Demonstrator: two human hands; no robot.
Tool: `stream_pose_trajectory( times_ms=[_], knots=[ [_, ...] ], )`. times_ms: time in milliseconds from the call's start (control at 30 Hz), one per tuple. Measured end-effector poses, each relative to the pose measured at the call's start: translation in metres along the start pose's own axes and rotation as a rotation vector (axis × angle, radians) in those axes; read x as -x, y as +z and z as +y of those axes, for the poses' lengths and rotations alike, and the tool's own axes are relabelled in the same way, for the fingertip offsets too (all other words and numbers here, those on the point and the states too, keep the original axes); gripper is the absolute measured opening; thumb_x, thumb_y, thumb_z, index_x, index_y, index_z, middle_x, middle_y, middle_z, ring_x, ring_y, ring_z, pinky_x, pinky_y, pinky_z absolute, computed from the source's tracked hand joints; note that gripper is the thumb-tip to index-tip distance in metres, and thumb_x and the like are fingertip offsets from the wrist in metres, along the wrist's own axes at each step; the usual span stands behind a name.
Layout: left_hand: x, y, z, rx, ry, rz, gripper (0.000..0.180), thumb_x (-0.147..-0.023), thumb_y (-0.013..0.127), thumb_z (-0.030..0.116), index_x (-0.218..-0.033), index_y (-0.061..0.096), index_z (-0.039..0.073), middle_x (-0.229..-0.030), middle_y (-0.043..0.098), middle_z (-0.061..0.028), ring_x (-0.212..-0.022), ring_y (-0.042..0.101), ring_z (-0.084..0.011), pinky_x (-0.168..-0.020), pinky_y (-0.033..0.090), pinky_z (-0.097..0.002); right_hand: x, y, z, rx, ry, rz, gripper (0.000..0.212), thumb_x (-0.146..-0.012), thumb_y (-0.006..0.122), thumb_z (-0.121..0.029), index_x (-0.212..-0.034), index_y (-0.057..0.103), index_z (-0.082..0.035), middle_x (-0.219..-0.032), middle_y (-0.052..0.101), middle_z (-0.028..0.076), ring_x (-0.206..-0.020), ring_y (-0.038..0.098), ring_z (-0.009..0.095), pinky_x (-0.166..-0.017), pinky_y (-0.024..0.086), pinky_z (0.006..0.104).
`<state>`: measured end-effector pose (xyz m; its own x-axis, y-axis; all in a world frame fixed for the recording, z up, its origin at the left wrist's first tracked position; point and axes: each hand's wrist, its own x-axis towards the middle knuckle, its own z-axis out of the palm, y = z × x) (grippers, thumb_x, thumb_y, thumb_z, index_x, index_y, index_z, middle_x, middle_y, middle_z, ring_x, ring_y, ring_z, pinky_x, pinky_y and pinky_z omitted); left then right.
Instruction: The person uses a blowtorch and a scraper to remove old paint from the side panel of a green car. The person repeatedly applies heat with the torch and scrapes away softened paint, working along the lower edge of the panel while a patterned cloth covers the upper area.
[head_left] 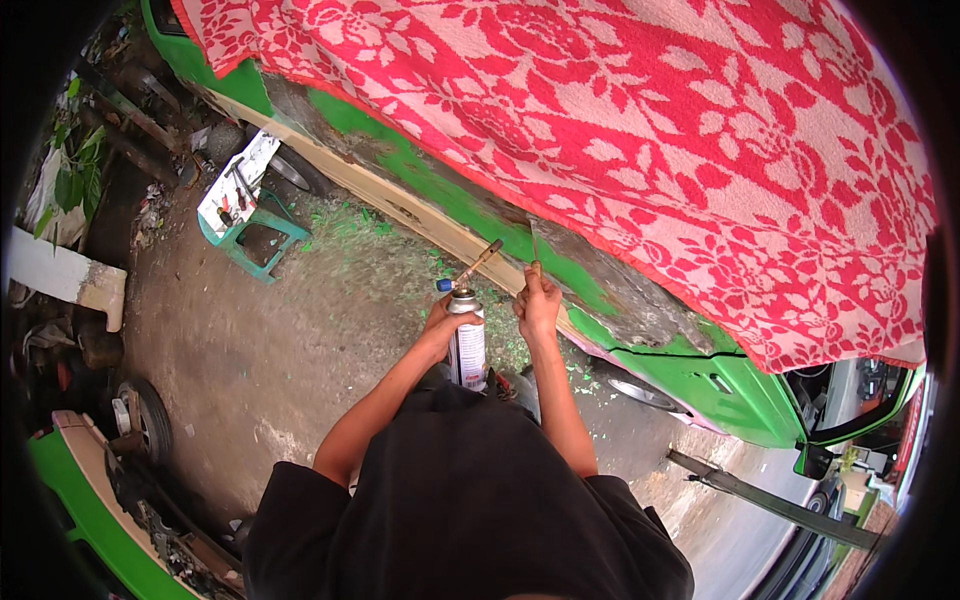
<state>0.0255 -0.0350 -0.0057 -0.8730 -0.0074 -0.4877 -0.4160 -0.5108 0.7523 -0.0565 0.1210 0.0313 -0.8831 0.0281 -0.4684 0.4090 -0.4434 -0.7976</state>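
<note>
My left hand [438, 326] is closed around a white gas canister [468, 352] with a torch head [482, 260] and blue knob on top. The brass nozzle points up and right, toward the lower side of a green vehicle [400, 165]. In my closed right hand [539, 305] is a thin, narrow tool [534, 245], its tip at the vehicle's panel; its exact kind is too small to make out. Around that spot the green paint is partly gone and grey-brown surface [640, 292] shows. No flame is visible at the nozzle.
A red and pink floral blanket [600, 120] covers the vehicle's upper part. Green paint flakes [345, 225] litter the concrete floor. A green stool [262, 240] bearing hand tools stands at left. Another green vehicle part [90, 500] and a wheel [148, 420] lie at lower left.
</note>
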Motion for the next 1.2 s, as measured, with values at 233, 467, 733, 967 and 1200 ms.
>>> stream_pose_trajectory(
  times_ms=[233,467,733,967,1200],
  knots=[
    [-0.006,0.012,0.004,-0.011,-0.018,-0.017,0.037,-0.070,0.073,0.001,-0.102,0.055,0.004,-0.087,0.067,-0.0091,-0.080,0.068,-0.0212,-0.073,0.056,-0.0358,0.004,-0.027,-0.021,0.063,0.141,-0.088,0.029,-0.094,0.062,-0.019,-0.073,0.044,-0.015,-0.051,0.031,-0.008,-0.037,0.023,0.004,-0.035,0.018,0.0244],
    [-0.015,0.019,0.014,0.032,-0.041,-0.046,0.036,-0.070,0.073,0.001,-0.101,0.055,0.005,-0.084,0.065,-0.0061,-0.077,0.065,-0.0174,-0.069,0.054,-0.0334,-0.002,-0.022,-0.024,0.062,0.157,-0.098,0.028,-0.093,0.064,-0.019,-0.073,0.044,-0.016,-0.050,0.029,-0.009,-0.037,0.022,0.004,-0.035,0.016,0.0243],
    [-0.020,0.022,0.017,0.036,-0.020,-0.017,0.042,-0.069,0.072,-0.002,-0.106,0.052,0.000,-0.088,0.066,-0.0113,-0.080,0.069,-0.0224,-0.072,0.057,-0.0365,-0.014,-0.018,-0.033,0.120,0.184,-0.154,0.023,-0.092,0.063,-0.016,-0.077,0.046,-0.015,-0.052,0.031,-0.009,-0.038,0.023,0.004,-0.035,0.018,0.0238],
    [-0.021,0.020,0.016,0.026,-0.004,0.036,0.039,-0.069,0.073,0.000,-0.102,0.055,0.007,-0.085,0.065,-0.0039,-0.078,0.064,-0.0162,-0.071,0.052,-0.0323,-0.026,0.005,-0.021,0.125,0.122,-0.160,0.022,-0.092,0.062,-0.013,-0.078,0.046,-0.014,-0.053,0.033,-0.008,-0.038,0.027,0.004,-0.035,0.020,0.0235],
    [-0.019,0.004,0.019,0.064,-0.013,0.063,0.048,-0.069,0.072,-0.002,-0.112,0.051,0.002,-0.094,0.066,-0.0105,-0.084,0.068,-0.0221,-0.076,0.056,-0.0360,-0.030,0.010,-0.015,0.148,0.070,-0.174,0.018,-0.093,0.062,-0.014,-0.080,0.049,-0.014,-0.052,0.032,-0.008,-0.037,0.026,0.005,-0.034,0.019,0.0250]
  ],
)
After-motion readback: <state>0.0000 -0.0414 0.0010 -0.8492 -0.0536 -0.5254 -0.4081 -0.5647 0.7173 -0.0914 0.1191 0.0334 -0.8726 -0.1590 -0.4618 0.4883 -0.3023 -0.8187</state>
